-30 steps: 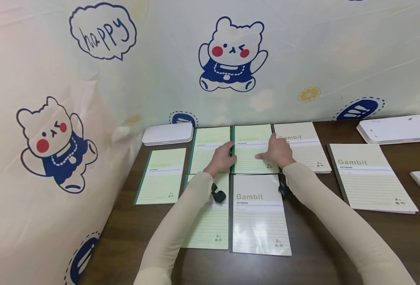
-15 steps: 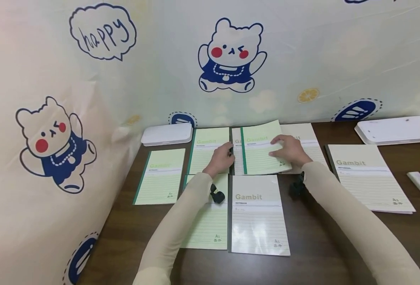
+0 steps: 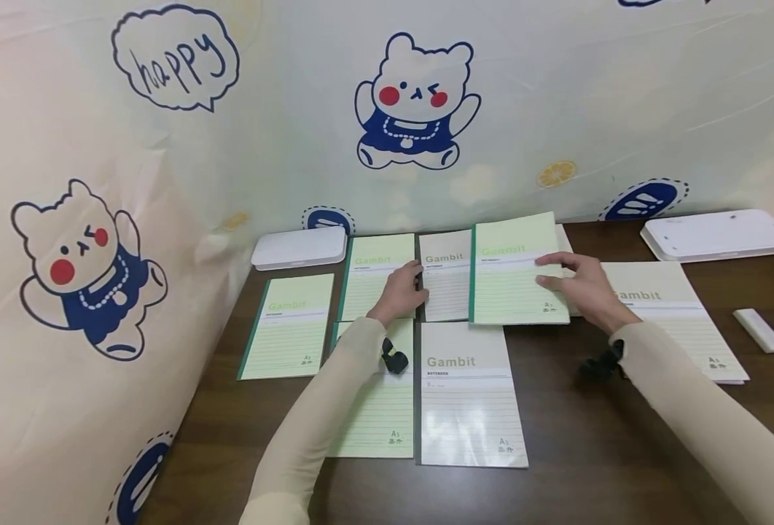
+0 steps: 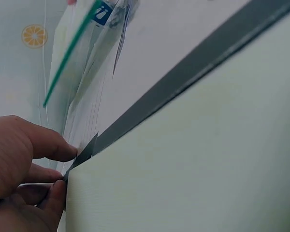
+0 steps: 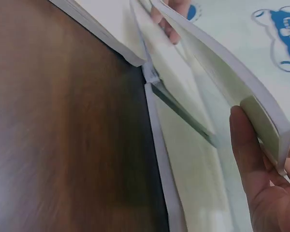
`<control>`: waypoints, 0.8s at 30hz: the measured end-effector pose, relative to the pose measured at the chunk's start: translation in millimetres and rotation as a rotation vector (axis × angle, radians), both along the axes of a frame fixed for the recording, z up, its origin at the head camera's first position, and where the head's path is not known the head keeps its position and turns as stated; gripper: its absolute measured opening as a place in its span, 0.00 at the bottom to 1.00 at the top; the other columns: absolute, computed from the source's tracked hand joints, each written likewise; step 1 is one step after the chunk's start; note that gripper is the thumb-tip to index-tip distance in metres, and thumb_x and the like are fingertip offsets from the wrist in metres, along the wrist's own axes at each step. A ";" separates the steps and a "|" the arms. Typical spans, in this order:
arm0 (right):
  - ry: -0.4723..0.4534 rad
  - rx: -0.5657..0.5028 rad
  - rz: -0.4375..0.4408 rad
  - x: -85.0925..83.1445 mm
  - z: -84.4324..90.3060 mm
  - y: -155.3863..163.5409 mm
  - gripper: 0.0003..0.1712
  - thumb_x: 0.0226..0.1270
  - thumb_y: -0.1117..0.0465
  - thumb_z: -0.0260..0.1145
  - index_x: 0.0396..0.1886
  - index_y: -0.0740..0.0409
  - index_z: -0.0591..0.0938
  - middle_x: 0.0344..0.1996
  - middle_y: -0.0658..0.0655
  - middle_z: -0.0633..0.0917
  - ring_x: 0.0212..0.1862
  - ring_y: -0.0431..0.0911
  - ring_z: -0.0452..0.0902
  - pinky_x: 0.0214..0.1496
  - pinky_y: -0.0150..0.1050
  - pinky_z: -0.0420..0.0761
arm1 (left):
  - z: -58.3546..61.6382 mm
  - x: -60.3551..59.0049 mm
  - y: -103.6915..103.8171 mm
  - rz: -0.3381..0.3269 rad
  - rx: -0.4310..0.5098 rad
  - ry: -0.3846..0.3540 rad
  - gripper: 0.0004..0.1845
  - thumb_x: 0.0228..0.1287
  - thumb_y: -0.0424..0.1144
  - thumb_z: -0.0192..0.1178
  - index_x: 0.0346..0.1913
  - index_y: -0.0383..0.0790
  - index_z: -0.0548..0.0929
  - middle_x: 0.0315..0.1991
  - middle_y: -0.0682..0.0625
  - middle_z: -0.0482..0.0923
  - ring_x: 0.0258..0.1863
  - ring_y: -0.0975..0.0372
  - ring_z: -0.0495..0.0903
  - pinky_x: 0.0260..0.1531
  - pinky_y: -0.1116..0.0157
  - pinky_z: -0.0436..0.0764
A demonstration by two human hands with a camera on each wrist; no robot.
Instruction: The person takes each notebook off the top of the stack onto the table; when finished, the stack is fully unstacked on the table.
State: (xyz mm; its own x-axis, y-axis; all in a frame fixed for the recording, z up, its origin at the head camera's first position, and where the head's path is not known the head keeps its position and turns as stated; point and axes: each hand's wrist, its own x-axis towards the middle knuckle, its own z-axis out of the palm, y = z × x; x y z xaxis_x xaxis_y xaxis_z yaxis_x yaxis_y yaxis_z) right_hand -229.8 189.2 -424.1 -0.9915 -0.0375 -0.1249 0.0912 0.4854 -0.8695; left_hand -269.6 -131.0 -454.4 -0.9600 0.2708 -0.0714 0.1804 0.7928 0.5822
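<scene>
Notebooks: 8 total; 4 green-cover, e.g., 4 tan/grey-cover, e.g.; white flat cases: 2, e.g.; small white block: 1; hands: 2, e.g..

A home study corner; dark wooden table, Gambit notebooks, cartoon-bear cloth backdrop

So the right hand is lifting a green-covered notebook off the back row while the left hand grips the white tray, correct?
Not quite. The left hand rests on a green notebook in the back row, not the white tray; the head view shows it. The right hand does lift the green-covered notebook.
</scene>
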 end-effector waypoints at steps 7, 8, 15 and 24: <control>0.079 0.093 -0.019 60.8 11.9 51.4 0.28 0.65 0.49 0.67 0.58 0.60 0.77 0.59 0.59 0.76 0.57 0.49 0.69 0.56 0.37 0.72 | 0.9 0.8 -0.7 -0.004 0.015 -0.008 0.30 0.64 0.32 0.58 0.68 0.29 0.66 0.74 0.39 0.57 0.64 0.48 0.72 0.60 0.58 0.76; 0.078 0.117 -0.025 71.3 12.3 58.3 0.28 0.64 0.48 0.67 0.58 0.58 0.78 0.54 0.53 0.78 0.49 0.46 0.72 0.46 0.34 0.74 | 0.7 0.6 -0.6 -0.004 0.016 -0.006 0.30 0.64 0.32 0.58 0.68 0.29 0.66 0.74 0.39 0.57 0.65 0.48 0.72 0.60 0.57 0.76; 0.040 0.163 -0.033 140.0 -6.5 83.9 0.23 0.63 0.49 0.69 0.53 0.56 0.81 0.37 0.23 0.75 0.28 0.34 0.71 0.26 0.34 0.70 | 0.1 -0.6 1.1 0.003 0.015 -0.023 0.30 0.64 0.33 0.57 0.69 0.30 0.66 0.75 0.40 0.56 0.65 0.49 0.72 0.60 0.58 0.76; 0.003 0.166 0.040 181.3 -29.5 62.6 0.23 0.60 0.53 0.71 0.54 0.56 0.81 0.33 0.41 0.78 0.17 0.35 0.54 0.17 0.35 0.61 | -1.4 -0.4 3.2 0.016 0.008 -0.012 0.31 0.62 0.32 0.57 0.69 0.30 0.67 0.74 0.40 0.57 0.66 0.49 0.71 0.62 0.58 0.74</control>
State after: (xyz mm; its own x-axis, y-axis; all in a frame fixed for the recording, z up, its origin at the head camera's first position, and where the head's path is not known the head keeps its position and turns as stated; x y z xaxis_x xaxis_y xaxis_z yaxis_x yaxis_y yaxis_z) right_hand -48.5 251.8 -453.6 -0.9900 -0.0563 -0.1297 0.0662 0.6259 -0.7771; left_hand -270.0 -127.9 -455.8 -0.9633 0.2559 -0.0814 0.1603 0.7911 0.5904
